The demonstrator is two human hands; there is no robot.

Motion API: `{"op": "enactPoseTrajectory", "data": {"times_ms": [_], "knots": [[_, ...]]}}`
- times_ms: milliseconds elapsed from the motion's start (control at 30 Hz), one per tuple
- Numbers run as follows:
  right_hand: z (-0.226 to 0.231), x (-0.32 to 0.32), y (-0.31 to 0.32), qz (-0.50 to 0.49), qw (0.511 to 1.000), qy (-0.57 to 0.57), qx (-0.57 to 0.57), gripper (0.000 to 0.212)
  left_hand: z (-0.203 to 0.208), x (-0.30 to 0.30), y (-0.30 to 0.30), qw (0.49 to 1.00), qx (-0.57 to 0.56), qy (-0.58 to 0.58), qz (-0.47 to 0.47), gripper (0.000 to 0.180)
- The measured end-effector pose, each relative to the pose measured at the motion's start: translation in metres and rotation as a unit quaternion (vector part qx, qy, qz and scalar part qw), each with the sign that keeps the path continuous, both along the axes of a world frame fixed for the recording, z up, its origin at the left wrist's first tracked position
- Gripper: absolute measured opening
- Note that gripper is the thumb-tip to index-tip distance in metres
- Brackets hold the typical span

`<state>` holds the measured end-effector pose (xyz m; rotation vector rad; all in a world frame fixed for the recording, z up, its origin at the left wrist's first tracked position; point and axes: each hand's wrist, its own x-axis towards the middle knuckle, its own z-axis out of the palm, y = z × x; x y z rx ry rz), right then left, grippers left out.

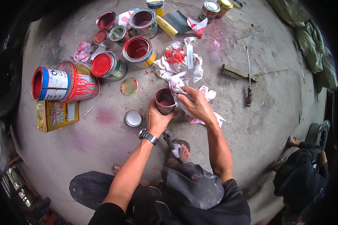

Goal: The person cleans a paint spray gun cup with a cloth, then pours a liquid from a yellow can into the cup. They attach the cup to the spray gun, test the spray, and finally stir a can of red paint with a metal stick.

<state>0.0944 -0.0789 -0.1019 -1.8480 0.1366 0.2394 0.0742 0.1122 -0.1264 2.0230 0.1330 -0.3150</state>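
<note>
Glossy cup (pixel 165 99), cloth rag (pixel 175 85), rough concrete floor (pixel 259 131)

Large capitals in several lines can be read on the yellow rectangular tin (pixel 58 117), toward the left edge of the floor (pixel 259 138). Just beside it, the blue-banded can (pixel 56 84) bears dark print on its white label. Near the floor's far edge, print on the white-lidded can (pixel 208 12) and curled yellow sheet (pixel 166 27) is too small to read.

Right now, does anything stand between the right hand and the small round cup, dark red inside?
Yes: the crumpled, red-stained white cloth is between the right hand and the right side of the cup, whose open top looks mostly clear.
</note>
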Motion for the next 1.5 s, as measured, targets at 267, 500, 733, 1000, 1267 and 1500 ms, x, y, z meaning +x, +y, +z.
{"op": "enactPoseTrajectory", "data": {"times_ms": [267, 500, 733, 1000, 1267, 1500], "knots": [[0.035, 0.004, -0.002, 0.087, 0.988, -0.054, -0.118, 0.026, 0.022, -0.027, -0.001, 0.994, 0.0, -0.102, -0.044, 0.081], [0.09, 0.017, 0.03, 0.33, 0.912, -0.131, -0.208, 0.026, 0.035, -0.045, 0.003, 0.993, -0.034, -0.043, -0.103, 0.084], [0.134, -0.021, 0.059, 0.415, 0.868, -0.122, -0.242, 0.025, 0.041, -0.052, 0.018, 0.971, -0.203, -0.12, -0.043, 0.065], [0.186, -0.058, 0.024, 0.318, 0.896, -0.056, -0.304, 0.022, 0.038, -0.059, 0.025, 0.973, -0.093, -0.205, -0.052, 0.08], [0.203, -0.043, 0.018, 0.175, 0.929, -0.151, -0.288, 0.025, 0.062, -0.065, 0.024, 0.965, -0.152, -0.185, -0.109, 0.087], [0.151, -0.038, 0.026, 0.235, 0.883, -0.138, -0.382, 0.023, 0.064, -0.072, 0.015, 0.974, -0.099, -0.189, -0.074, 0.086]]}}
